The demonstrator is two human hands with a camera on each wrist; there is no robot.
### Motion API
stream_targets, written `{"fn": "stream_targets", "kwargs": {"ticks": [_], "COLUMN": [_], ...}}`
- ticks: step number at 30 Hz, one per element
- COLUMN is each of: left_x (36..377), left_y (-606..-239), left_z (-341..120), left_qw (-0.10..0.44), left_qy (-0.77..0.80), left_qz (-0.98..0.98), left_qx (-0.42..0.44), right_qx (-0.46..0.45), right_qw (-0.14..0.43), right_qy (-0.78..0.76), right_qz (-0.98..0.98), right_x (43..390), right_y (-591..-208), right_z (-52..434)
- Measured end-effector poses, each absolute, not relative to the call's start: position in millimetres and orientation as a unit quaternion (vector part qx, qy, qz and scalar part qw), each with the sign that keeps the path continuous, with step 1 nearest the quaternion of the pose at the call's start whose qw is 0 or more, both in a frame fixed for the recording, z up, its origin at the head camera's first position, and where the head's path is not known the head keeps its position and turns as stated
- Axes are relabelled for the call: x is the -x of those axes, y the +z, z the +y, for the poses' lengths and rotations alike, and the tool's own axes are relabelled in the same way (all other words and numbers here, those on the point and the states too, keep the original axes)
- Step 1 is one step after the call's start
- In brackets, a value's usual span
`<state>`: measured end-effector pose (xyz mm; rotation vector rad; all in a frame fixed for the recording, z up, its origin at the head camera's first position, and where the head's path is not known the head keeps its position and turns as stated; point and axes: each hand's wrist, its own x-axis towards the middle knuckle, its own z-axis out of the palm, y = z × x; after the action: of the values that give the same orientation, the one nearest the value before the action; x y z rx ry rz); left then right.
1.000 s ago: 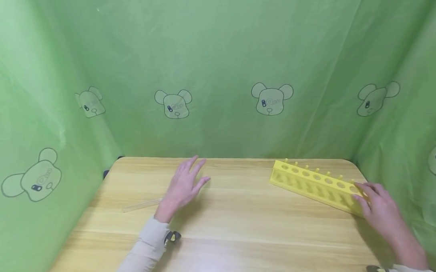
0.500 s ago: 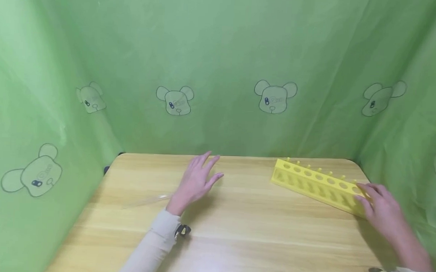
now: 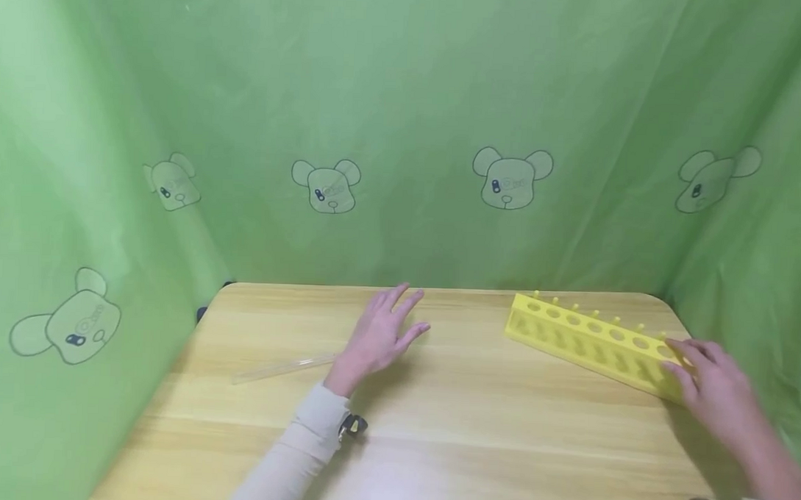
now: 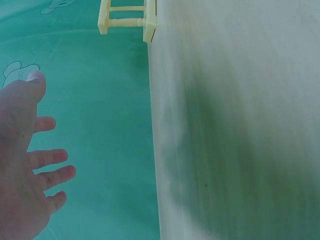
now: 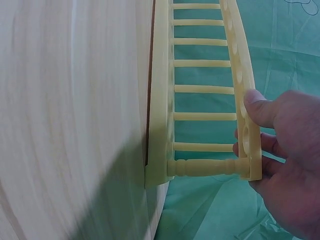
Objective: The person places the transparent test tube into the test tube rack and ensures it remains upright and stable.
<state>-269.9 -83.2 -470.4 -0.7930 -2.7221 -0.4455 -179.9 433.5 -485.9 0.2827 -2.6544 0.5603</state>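
Head view: right hand [image 3: 717, 382] grasps the yellow rack [image 3: 592, 343] by its near end, steadying it; left hand [image 3: 380, 336] hovers released over the table [image 3: 434, 428].

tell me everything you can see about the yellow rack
The rack is a long yellow test tube rack, plastic by its look, with a top plate pierced by a row of round holes, small pegs along its far edge, and rungs joining top and base. Every hole in view is empty. It stands upright at the table's far right, set at a slant. The right hand grips its near end, thumb on the top plate.
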Motion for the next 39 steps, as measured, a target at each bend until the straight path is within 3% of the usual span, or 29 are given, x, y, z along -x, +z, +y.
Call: {"fn": "stream_targets", "kwargs": {"ticks": [39], "left_x": [277], "left_y": [-461], "left_z": [1], "left_qw": [0.133], "left_qy": [-0.209], "left_qz": [-0.915], "left_qx": [0.318], "right_qx": [-0.096], "right_qw": [0.221], "right_qy": [0.204], "right_qz": [-0.949], "right_x": [176], "right_y": [-485], "right_z": [431]}}
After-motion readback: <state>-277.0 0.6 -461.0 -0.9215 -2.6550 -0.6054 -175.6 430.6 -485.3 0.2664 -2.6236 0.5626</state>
